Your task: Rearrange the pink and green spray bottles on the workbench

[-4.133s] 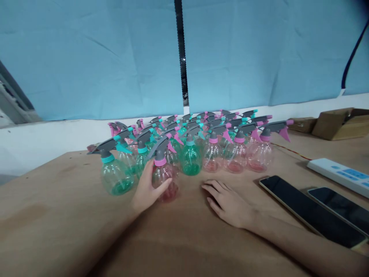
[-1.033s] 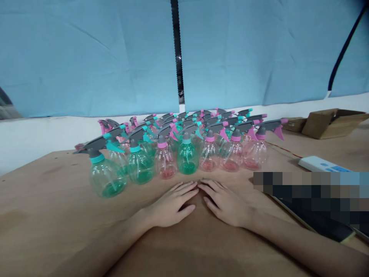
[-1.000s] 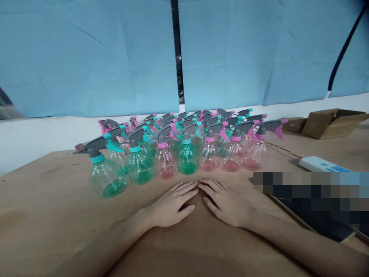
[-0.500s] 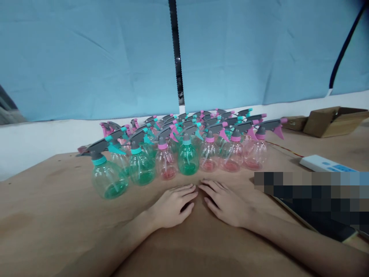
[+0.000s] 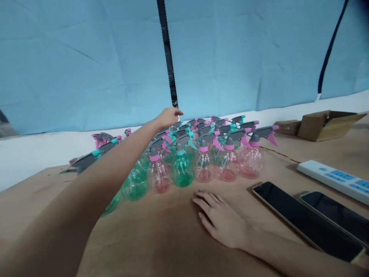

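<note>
Several clear spray bottles with grey trigger heads stand in rows; among the front ones are a green bottle (image 5: 182,169) and a pink bottle (image 5: 159,175). My left hand (image 5: 170,116) is stretched out over the back rows, its fingers bent and partly hidden, so whether it touches a bottle cannot be made out. The left forearm crosses above the green bottles at the left and covers part of them. On the wooden table (image 5: 161,238), just in front of the bottles, my right hand (image 5: 220,219) lies palm down with its fingers spread, holding nothing.
Two dark phones (image 5: 305,219) (image 5: 337,209) lie at the right, beside a white power strip (image 5: 334,177) with blue sockets. Farther back stands an open cardboard box (image 5: 317,127). A blue cloth (image 5: 219,54) hangs behind the table.
My left hand has left the table top and reached forward over the bottles. My right hand still rests on the table. The view has shifted slightly.
</note>
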`<move>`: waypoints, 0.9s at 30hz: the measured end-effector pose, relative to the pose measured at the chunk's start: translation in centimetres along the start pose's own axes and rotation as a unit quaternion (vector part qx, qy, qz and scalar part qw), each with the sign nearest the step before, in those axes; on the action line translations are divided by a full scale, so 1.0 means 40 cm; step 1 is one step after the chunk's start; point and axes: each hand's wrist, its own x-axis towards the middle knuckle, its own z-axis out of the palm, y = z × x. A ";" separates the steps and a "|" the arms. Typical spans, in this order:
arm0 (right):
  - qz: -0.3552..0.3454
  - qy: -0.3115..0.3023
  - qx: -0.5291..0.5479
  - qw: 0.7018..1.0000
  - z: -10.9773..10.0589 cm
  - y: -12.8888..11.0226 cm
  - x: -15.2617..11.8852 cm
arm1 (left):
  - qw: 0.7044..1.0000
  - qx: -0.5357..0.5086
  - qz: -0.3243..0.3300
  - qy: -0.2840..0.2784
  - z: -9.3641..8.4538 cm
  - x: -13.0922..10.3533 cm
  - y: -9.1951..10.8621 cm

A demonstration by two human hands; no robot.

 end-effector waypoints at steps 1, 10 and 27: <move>0.001 0.001 -0.001 1.000 0.003 0.000 0.000 | 1.000 0.007 0.005 -0.028 0.011 0.040 -0.014; 0.012 -0.011 0.012 1.000 0.004 -0.005 0.005 | 0.983 0.058 0.058 -0.166 0.089 0.174 -0.059; 0.007 0.002 0.016 1.000 0.009 0.001 0.008 | 0.994 0.095 0.041 -0.035 -0.006 0.178 -0.085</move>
